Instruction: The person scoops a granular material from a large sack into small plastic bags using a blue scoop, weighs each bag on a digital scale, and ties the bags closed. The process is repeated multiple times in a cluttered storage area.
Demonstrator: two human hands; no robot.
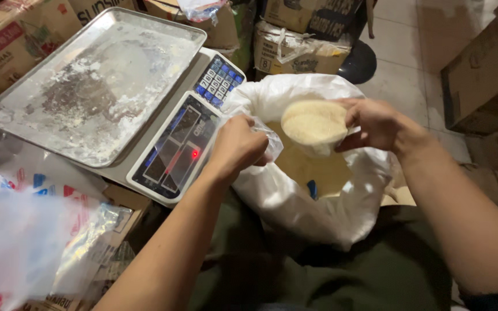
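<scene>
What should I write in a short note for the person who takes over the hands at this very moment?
Left hand: holds a small clear plastic bag at its mouth.
Right hand: holds a scoop heaped with pale grain, beside the bag.
Both are over the open white sack, which is partly full of the same grain.
Done: scoop filled.
Left: the bag looks empty; the scale is switched on, but its floury tray carries nothing.

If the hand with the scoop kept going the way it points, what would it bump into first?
Probably the clear plastic bag that the left hand holds open. The right hand tips the scoop of grain leftward toward it, though depth is unclear.
</scene>
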